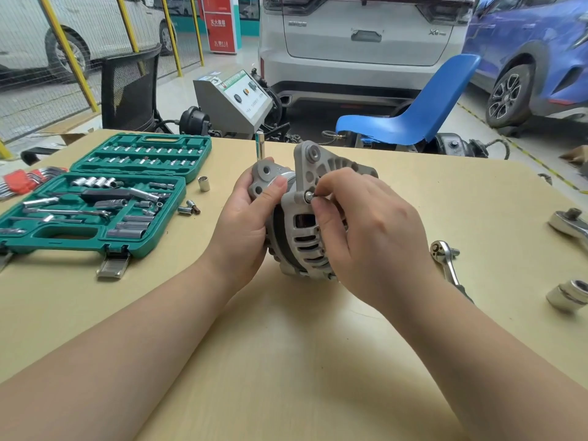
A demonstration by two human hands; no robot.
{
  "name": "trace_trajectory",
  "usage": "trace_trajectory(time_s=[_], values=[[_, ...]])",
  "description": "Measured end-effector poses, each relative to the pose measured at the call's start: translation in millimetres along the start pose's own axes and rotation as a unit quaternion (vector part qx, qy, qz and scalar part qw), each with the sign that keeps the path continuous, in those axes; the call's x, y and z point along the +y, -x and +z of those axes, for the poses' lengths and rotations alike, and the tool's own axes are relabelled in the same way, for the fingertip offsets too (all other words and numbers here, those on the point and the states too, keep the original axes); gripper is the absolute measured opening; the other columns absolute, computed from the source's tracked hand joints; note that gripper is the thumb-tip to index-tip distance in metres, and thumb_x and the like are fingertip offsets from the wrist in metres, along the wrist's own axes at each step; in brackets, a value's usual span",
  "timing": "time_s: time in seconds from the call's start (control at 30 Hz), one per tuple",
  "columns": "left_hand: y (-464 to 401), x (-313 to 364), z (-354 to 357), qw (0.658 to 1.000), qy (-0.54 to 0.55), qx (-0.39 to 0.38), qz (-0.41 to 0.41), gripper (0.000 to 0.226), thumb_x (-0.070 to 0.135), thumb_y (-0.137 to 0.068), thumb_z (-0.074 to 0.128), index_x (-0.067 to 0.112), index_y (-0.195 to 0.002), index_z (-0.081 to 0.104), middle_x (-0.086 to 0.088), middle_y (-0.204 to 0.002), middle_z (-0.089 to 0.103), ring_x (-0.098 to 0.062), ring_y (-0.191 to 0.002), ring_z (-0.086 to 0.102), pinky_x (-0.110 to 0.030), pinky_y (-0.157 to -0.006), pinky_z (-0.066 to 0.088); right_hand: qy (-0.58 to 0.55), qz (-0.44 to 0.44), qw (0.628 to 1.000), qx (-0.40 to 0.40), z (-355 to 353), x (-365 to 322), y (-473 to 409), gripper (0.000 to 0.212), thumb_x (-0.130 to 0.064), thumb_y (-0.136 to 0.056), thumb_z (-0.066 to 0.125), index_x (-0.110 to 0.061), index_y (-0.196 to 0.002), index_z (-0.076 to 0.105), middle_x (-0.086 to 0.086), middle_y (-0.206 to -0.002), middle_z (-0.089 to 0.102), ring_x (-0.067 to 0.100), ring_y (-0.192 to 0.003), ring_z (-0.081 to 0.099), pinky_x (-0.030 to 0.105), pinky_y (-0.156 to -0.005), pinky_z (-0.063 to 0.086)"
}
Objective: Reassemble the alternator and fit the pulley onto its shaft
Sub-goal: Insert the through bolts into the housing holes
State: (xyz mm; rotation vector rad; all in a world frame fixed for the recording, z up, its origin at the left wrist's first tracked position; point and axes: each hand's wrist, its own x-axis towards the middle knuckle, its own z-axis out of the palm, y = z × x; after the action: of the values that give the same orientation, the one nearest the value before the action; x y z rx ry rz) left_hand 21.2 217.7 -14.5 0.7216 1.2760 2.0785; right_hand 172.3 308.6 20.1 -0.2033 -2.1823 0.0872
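Observation:
A grey cast alternator (305, 237) stands on its edge at the middle of the beige table (286, 345), its slotted housing facing me. My left hand (251, 224) grips its left side, thumb across the housing near a mounting ear. My right hand (366, 237) lies over the right side, and its thumb and fingertips pinch a small bolt (309, 196) seated in the housing flange. The pulley and the shaft are not visible; the hands and housing hide that side.
An open green socket set case (105, 198) lies at the left, with loose sockets (203, 183) beside it and red-handled hex keys (22, 181) behind. A ratchet (445, 262), a second ratchet head (569, 222) and a large socket (569, 296) lie at the right. An upright extension bar (260, 148) stands behind the alternator.

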Motion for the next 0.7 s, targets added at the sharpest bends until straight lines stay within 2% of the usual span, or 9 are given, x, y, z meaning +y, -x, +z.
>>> trace_trajectory(time_s=[0.23, 0.33, 0.43, 0.5, 0.53, 0.6, 0.7], values=[[0.1, 0.4, -2.8, 1.0, 0.002, 0.004, -0.011, 0.038, 0.029, -0.101, 0.065, 0.019, -0.137, 0.058, -0.01, -0.124, 0.077, -0.03, -0.113, 0.076, -0.048, -0.095, 0.063, 0.045, -0.016, 0.999, -0.024, -0.2, -4.5, -7.9, 0.025, -0.018, -0.107, 0.05, -0.005, -0.096, 0.068, 0.009, -0.078, 0.064, 0.035, -0.069, 0.055, 0.047, -0.057, 0.046], [-0.5, -1.1, -2.4, 1.0, 0.0, 0.018, -0.007, 0.032, 0.024, -0.105, 0.063, 0.017, -0.136, 0.06, -0.012, -0.122, 0.078, -0.03, -0.109, 0.076, -0.046, -0.091, 0.064, 0.054, -0.018, 0.998, -0.029, -2.1, -4.9, -9.1, 0.024, -0.023, -0.108, 0.051, -0.009, -0.101, 0.069, 0.005, -0.084, 0.067, 0.032, -0.075, 0.06, 0.045, -0.06, 0.047], [-2.7, -3.0, -4.7, 0.999, -0.002, 0.034, -0.011, 0.031, 0.017, -0.109, 0.059, 0.009, -0.14, 0.058, -0.023, -0.131, 0.072, -0.036, -0.112, 0.073, -0.051, -0.094, 0.06, -0.046, 0.058, 0.997, -0.005, -12.6, 9.5, -10.3, 0.016, -0.025, -0.103, 0.059, -0.014, -0.11, 0.069, -0.002, -0.086, 0.07, 0.028, -0.079, 0.064, 0.043, -0.067, 0.052], [-4.4, -4.0, -6.5, 0.999, -0.009, 0.038, -0.012, 0.032, 0.016, -0.11, 0.058, 0.007, -0.141, 0.057, -0.027, -0.136, 0.068, -0.04, -0.116, 0.071, -0.054, -0.096, 0.059, -0.083, 0.123, 0.989, 0.0, -26.3, 32.5, -10.9, 0.011, -0.026, -0.101, 0.06, -0.018, -0.102, 0.068, -0.005, -0.08, 0.068, 0.027, -0.075, 0.063, 0.046, -0.07, 0.053], [-5.3, -4.5, -7.3, 0.999, -0.014, 0.038, -0.011, 0.033, 0.015, -0.11, 0.057, 0.006, -0.142, 0.056, -0.027, -0.136, 0.068, -0.041, -0.117, 0.071, -0.055, -0.097, 0.059, -0.073, 0.154, 0.985, -0.02, -33.5, 45.8, -10.6, 0.011, -0.028, -0.1, 0.059, -0.022, -0.098, 0.067, -0.007, -0.077, 0.067, 0.027, -0.074, 0.063, 0.046, -0.071, 0.053], [-7.0, -5.3, -8.5, 0.999, -0.018, 0.039, -0.007, 0.037, 0.015, -0.111, 0.056, 0.002, -0.145, 0.053, -0.028, -0.138, 0.066, -0.04, -0.118, 0.07, -0.055, -0.1, 0.059, 0.015, 0.206, 0.97, -0.131, -44.3, 70.4, -7.9, 0.013, -0.034, -0.098, 0.057, -0.027, -0.093, 0.067, -0.007, -0.077, 0.067, 0.029, -0.078, 0.063, 0.041, -0.07, 0.051], [-10.4, -6.8, -10.2, 0.999, -0.022, 0.042, -0.01, 0.04, 0.017, -0.11, 0.057, 0.0, -0.146, 0.053, -0.029, -0.139, 0.066, -0.042, -0.121, 0.069, -0.06, -0.106, 0.056, 0.177, 0.215, 0.897, -0.344, -50.9, 87.9, 0.0, 0.016, -0.046, -0.092, 0.06, -0.033, -0.085, 0.068, -0.011, -0.081, 0.068, 0.022, -0.078, 0.062, 0.031, -0.062, 0.044]])
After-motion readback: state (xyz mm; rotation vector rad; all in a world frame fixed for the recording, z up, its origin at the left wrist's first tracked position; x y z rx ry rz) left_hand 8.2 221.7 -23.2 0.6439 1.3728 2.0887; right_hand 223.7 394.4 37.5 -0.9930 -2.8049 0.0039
